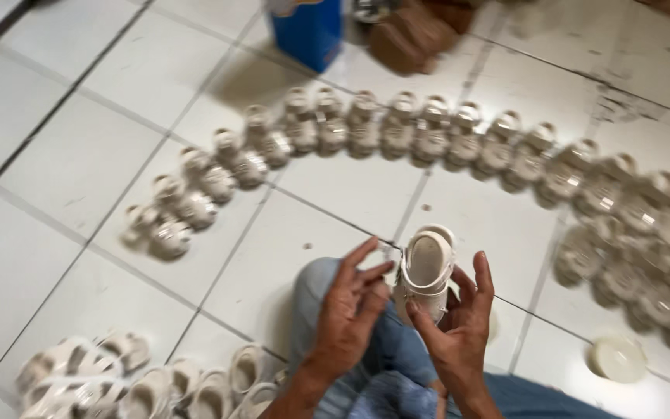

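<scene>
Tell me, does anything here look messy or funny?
Mostly tidy: the shoes on the floor sit in a neat curved row. Only the round white lid lies by itself near the right hand, apart from everything else.

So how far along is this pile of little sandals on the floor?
Looks done, as a guess: a long curved row of cream sandals stands lined up on the white tiled floor. In hand: one sandal, held by the right hand while the left hand works its strap. Probably left: the loose heap at lower left.
</scene>
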{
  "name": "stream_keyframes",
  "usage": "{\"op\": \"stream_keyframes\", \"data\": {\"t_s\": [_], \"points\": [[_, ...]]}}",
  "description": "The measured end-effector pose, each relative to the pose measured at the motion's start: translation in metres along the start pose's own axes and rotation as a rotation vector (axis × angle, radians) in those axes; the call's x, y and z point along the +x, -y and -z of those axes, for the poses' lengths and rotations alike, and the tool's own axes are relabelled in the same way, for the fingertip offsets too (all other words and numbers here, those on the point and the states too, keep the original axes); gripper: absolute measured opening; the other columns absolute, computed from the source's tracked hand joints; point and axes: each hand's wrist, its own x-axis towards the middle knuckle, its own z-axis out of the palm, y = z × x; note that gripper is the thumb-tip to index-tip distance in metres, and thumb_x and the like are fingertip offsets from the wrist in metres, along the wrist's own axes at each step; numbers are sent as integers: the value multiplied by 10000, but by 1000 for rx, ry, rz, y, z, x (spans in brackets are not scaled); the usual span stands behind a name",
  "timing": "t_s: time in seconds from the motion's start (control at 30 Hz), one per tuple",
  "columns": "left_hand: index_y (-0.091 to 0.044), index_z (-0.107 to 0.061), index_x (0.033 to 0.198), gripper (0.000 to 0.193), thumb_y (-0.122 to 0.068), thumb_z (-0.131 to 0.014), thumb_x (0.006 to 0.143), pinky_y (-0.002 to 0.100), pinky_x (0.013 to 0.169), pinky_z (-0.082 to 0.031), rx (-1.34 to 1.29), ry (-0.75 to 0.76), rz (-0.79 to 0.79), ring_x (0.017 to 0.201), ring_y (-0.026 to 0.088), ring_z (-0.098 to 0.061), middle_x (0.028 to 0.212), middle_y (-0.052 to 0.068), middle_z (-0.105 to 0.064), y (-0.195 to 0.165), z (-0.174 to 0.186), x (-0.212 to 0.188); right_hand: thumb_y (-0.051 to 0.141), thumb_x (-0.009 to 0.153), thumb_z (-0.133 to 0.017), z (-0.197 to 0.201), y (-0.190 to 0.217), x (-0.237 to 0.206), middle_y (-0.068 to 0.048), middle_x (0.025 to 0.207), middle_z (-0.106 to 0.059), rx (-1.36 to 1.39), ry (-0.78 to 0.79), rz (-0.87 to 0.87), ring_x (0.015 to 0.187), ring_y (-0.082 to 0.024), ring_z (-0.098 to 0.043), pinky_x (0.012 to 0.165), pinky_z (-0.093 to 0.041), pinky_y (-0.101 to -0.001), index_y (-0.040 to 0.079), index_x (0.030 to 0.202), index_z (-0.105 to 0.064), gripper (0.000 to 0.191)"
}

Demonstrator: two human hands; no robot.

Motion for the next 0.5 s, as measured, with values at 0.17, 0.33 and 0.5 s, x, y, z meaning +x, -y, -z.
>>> {"op": "stream_keyframes", "data": {"t_s": [0.17, 0.33, 0.5], "points": [[-51, -493, 1490, 665, -541, -375, 1056, 357, 1095, -453, -589, 172, 453, 1261, 209, -589, 1392, 146, -590, 42, -63, 8, 37, 801, -688, 74, 12, -8, -281, 1391, -559, 278, 6, -221, 1225, -343, -635, 969, -600, -482, 157, 1627, -16, 1071], [-54, -463, 1466, 558, -469, -401, 1098, 414, 1086, -451, -711, 157, 479, 1262, 220, -556, 1361, 112, -586, 59, -112, 4, 66, 814, -754, 113, 2, -21, -203, 1393, -589, -150, -130, 0, 1134, -282, -654, 953, -579, -420, 58, 1601, -83, 1034], [-87, -381, 1537, 574, -362, -432, 1036, 348, 1115, -429, -251, 120, 423, 1323, 155, -530, 1431, 67, -561, 49, -142, 5, 94, 853, -779, 157, -5, -26, -150, 1263, -676, -188, -226, 244, 1214, -224, -646, 1031, -525, -407, 23, 1598, -214, 938]]}}
